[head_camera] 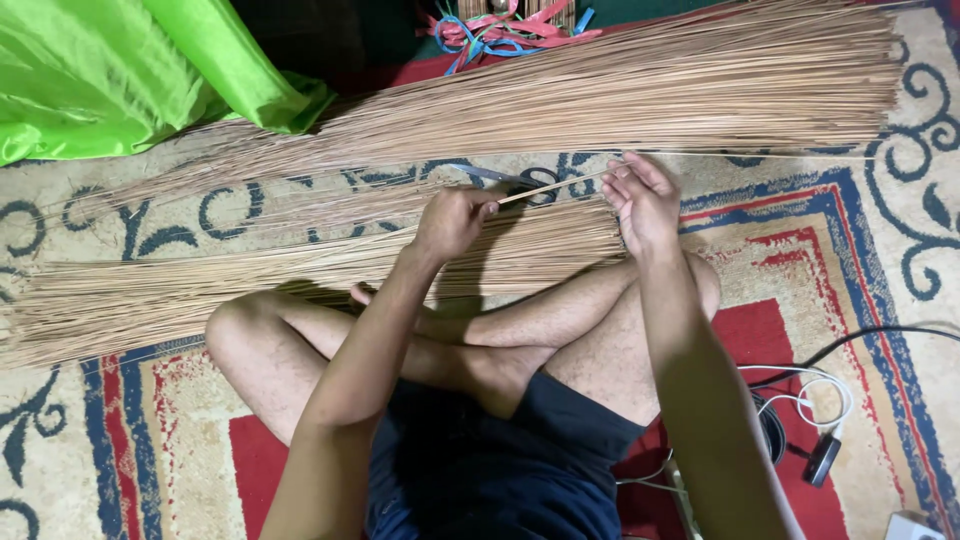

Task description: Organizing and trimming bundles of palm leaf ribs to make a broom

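On patterned carpet (820,260): stick bundles (620,90), green sheet (110,70)

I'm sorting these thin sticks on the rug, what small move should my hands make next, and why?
Probably draw the single stick free: the left hand and right hand hold its two ends, above the near bundle, with scissors just behind.

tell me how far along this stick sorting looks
Looks done: a near bundle of thin sticks lies gathered in front of the crossed legs. In hand: the left hand and right hand hold a single stick between them, above the scissors on the carpet. Left, seemingly: the much larger far pile of sticks. How the piles differ is not clear.
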